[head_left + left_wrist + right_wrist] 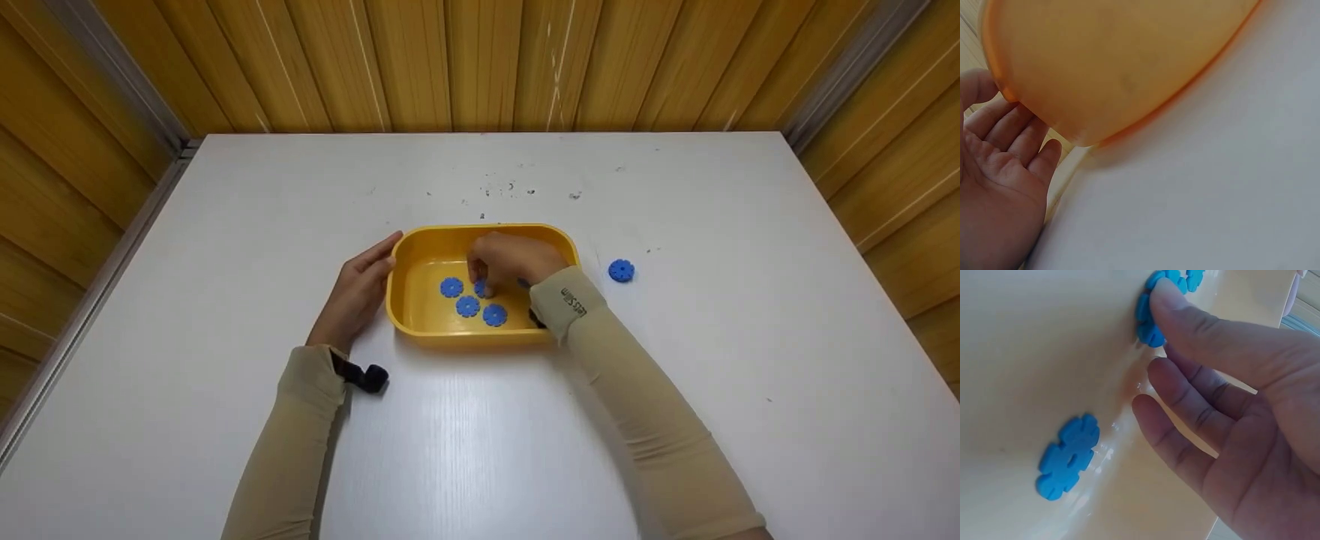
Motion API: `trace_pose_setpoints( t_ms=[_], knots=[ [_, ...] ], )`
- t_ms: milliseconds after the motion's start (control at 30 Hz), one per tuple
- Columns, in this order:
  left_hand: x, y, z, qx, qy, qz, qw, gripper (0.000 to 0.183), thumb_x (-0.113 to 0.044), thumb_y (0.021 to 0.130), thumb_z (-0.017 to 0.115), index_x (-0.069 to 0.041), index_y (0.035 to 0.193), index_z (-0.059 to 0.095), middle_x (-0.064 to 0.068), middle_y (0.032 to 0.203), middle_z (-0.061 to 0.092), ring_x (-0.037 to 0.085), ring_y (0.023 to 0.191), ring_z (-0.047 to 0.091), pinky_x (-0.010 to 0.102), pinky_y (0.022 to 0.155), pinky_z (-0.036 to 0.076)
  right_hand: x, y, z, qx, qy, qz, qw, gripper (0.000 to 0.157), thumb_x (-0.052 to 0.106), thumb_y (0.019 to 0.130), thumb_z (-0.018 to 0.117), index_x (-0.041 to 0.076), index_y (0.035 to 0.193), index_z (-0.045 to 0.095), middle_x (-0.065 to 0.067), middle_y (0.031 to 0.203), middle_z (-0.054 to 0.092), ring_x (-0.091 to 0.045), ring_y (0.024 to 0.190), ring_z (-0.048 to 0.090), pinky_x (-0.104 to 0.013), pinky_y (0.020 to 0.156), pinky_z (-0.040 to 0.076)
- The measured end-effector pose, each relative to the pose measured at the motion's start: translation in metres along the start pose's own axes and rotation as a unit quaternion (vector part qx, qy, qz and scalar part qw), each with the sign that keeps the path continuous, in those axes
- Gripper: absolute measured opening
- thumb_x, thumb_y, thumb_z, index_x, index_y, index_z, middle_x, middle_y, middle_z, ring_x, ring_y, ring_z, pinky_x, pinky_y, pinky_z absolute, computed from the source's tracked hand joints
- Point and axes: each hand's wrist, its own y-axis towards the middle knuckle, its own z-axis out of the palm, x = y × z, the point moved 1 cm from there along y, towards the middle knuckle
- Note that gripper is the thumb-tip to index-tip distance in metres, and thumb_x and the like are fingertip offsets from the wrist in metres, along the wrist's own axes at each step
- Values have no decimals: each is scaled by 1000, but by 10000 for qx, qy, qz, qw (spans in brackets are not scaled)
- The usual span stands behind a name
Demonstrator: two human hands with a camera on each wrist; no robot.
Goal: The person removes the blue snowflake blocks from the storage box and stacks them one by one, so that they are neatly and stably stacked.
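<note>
Blue disc (pixel 480 288): lies inside yellow tray (pixel 480 340), near other blue discs (pixel 468 306).
Right hand (pixel 517 256): apparently pinching blue disc, thumb over face, other fingers loosely spread.
Left hand (pixel 358 289): fingers fairly straight against tray's left end.
Handling: probably light, stiff, slightly slick, hardly fragile; best held by notched edge.
Disc direction: round, no long axis; exact tilt unclear.
Tray axis: left-right across desk (pixel 450 450).

Only bit of print I can make out is on the tan right sleeve (pixel 649 412): small dark lettering (pixel 574 301) across the cuff (pixel 561 324) at its far end, looks like "Let'sSlim" to me. It runs at a slant and seems upside down from the head view, so don't quote me on the apostrophe.
</note>
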Motion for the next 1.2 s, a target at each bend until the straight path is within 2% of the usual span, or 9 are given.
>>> trace_pose_setpoints(
  t_ms=[367,633,967,1200],
  knots=[
    [0,-2,1,11,46,119,9999,50,-12,107,46,-7,157,39,6,166,36,16,155,32,30,126,31,-3,-6,-6,-249,-27,-275,9993,7,8,89,78,11,92,72,-5,90,64,-23,83,58,-28,71,49],
    [0,-1,1,-27,5,37,10000,50,-11,107,46,-9,157,40,4,166,37,15,154,34,30,125,32,-3,-12,-12,-131,12,-294,9995,6,5,90,74,10,91,71,-5,89,61,-23,82,55,-28,68,47],
    [0,0,0,-61,51,8,10000,49,-13,107,47,-10,156,42,3,166,37,14,155,33,30,126,31,-3,-24,-23,-224,10,-301,9993,6,5,91,75,9,96,73,-6,96,65,-23,90,56,-29,80,52],
    [-1,-1,-1,33,-70,48,10000,51,-12,107,47,-7,157,39,6,167,35,16,156,31,30,126,31,-3,-33,-32,-321,15,-284,9991,6,4,91,74,9,94,73,-6,94,65,-22,89,55,-30,78,48]
  ],
)
